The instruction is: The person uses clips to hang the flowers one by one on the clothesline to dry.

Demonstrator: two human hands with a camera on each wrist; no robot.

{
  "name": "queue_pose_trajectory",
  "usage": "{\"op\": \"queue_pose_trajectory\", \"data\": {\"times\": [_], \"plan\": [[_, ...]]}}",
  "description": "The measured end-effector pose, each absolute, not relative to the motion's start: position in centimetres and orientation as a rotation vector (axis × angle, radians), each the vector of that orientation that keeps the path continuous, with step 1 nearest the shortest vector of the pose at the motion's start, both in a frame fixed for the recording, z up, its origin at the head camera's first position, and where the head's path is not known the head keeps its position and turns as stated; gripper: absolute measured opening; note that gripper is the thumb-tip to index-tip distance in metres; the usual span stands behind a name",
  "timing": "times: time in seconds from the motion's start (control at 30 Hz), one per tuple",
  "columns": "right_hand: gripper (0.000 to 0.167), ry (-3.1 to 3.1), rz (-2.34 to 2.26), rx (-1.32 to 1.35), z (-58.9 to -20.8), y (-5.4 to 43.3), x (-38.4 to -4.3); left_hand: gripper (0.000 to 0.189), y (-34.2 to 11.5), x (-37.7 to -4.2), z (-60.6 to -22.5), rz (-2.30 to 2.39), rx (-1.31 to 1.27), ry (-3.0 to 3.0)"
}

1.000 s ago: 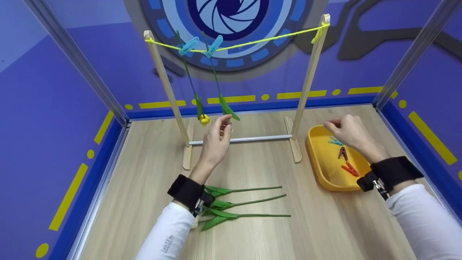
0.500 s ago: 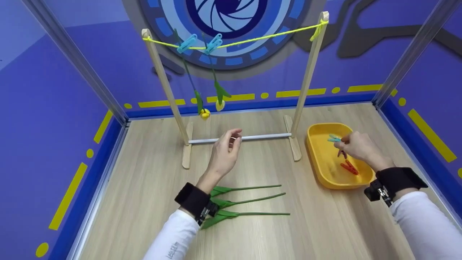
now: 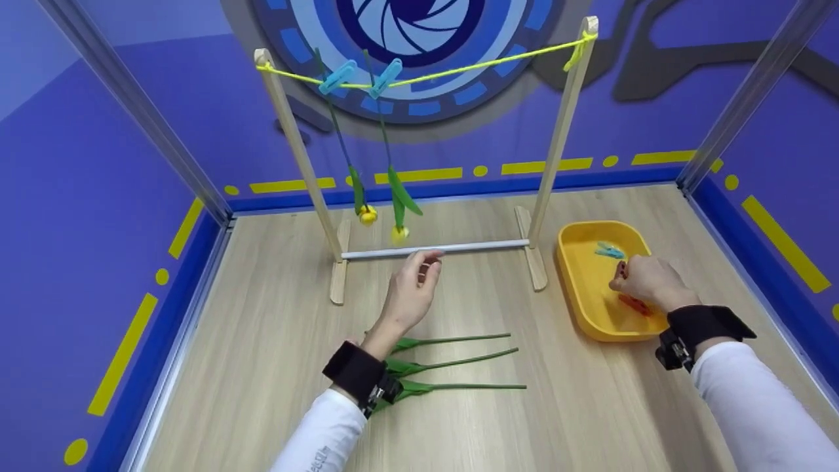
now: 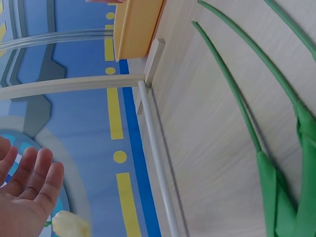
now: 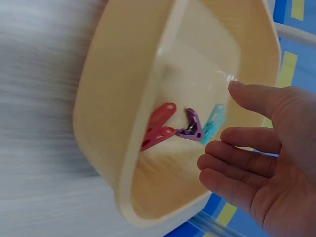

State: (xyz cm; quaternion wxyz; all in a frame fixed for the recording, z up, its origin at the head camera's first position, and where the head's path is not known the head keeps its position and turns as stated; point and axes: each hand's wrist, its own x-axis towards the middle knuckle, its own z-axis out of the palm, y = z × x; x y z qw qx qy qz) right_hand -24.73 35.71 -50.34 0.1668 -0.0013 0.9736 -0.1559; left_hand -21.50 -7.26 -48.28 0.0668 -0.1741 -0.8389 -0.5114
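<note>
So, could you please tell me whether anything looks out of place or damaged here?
Nothing looks spilled or visibly damaged: the loose pegs lie inside the yellow tub. Only the yellow line looks slightly odd, sagging where two blue pegs hold flowers head-down.

5 flowers [image 3: 452, 361] tot.: 2 hung, 3 on tbl [image 3: 275, 360]. 5 pegs [image 3: 338, 77] tot.: 2 on 1 cord [image 3: 485, 63], 3 in 1 tub [image 3: 570, 282]. Also 1 rack [image 3: 298, 144], 2 hands [image 3: 408, 298].
</note>
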Motion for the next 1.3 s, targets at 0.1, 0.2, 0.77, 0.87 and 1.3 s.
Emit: {"op": "queue_pose_trajectory", "data": {"times": [0.1, 0.2, 0.77, 0.87, 1.3], "plan": [[0.028, 2.721, -0.477, 0.025, -51.0, 35.7, -25.0, 0.030, -7.2, -21.3, -48.8, -1.551, -0.533, -2.537], [0.034, 2.707, -0.456, 0.013, -51.6, 35.7, -25.3, 0.029, -7.1, -21.1, -49.3, -1.559, -0.520, -2.558], [0.046, 2.649, -0.464, -0.010, -54.1, 36.7, -25.6, 0.028, -7.7, -20.6, -51.1, -1.553, -0.522, -2.580], [0.042, 2.652, -0.459, -0.039, -54.3, 36.7, -25.7, 0.028, -7.7, -20.5, -51.3, -1.557, -0.527, -2.588], [0.020, 2.665, -0.581, -0.055, -55.0, 36.2, -25.5, 0.027, -7.7, -20.4, -51.8, -1.604, -0.492, -2.612]]}}
